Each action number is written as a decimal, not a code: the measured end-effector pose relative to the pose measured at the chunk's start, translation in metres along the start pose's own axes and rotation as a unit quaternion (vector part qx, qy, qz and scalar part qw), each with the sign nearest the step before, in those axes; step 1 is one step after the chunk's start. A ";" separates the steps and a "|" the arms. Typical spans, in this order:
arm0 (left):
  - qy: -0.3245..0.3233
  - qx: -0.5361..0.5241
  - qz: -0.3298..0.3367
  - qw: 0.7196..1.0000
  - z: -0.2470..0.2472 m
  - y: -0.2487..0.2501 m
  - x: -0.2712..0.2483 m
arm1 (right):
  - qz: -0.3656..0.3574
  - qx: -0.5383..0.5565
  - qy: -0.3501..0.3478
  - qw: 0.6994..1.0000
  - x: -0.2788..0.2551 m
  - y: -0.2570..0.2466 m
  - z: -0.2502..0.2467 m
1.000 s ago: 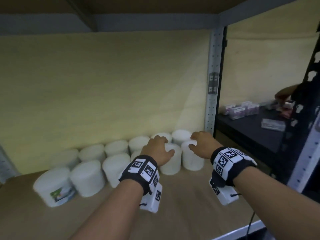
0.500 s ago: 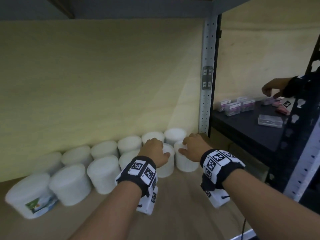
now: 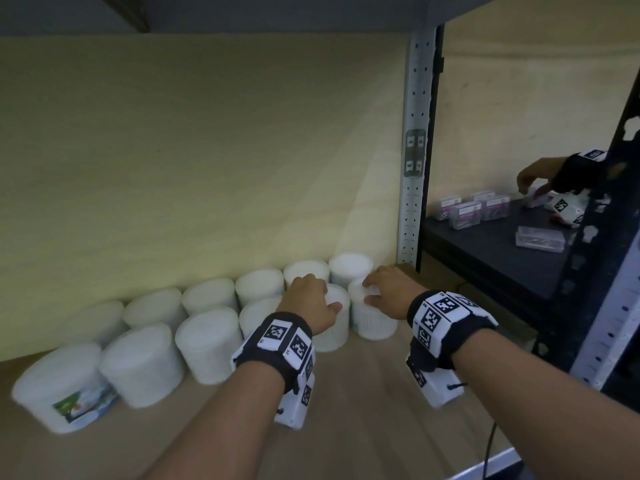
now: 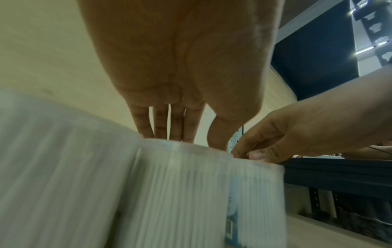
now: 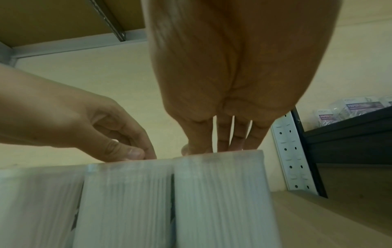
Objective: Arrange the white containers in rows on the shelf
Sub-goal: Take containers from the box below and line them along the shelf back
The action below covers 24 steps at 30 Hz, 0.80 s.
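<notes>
The left hand [image 3: 309, 304] and right hand [image 3: 388, 292] each hold one white tub [image 3: 375, 323] by its lid, fingers curled. Beyond the fingertips stands the back row [image 3: 259, 284]; a hard push could knock it.

My way forward is blocked by two rows of white containers [image 3: 207, 344] standing side by side against the back wall [image 3: 207, 161]; I see no gap between them wide enough for a hand. On the right, the perforated metal upright [image 3: 414, 150] closes the bay just past the last container. Bare shelf [image 3: 363, 427] board lies open in front of the rows, below my wrists.
</notes>
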<state>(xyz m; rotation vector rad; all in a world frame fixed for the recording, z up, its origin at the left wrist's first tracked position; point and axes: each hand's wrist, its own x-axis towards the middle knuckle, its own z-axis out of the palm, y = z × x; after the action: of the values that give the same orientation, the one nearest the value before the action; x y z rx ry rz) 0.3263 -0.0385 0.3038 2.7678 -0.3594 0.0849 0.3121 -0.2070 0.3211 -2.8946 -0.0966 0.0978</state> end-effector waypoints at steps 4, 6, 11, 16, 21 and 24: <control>0.006 -0.009 0.000 1.000 0.001 -0.001 -0.002 | 0.003 0.017 0.001 1.000 0.001 0.002 -0.001; 0.007 -0.015 0.000 1.000 0.002 -0.002 -0.002 | 0.001 0.029 0.001 1.000 0.000 0.002 -0.001; -0.005 -0.013 0.004 1.000 0.000 -0.003 0.000 | 0.036 0.070 0.048 0.996 0.005 0.001 -0.003; -0.002 -0.017 0.006 1.000 0.001 -0.003 0.000 | 0.080 -0.005 0.028 0.996 0.009 0.001 0.005; -0.003 -0.013 0.008 1.000 0.002 -0.003 0.000 | 0.076 -0.005 0.025 0.997 0.012 0.001 0.006; 0.001 -0.018 0.008 1.000 0.003 -0.003 -0.001 | 0.065 -0.016 0.013 0.998 0.011 0.001 0.003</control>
<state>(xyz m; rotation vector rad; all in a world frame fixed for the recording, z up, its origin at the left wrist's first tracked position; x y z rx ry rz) 0.3263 -0.0368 0.3003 2.7301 -0.3777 0.0843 0.3228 -0.2069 0.3169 -2.9307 0.0961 0.0830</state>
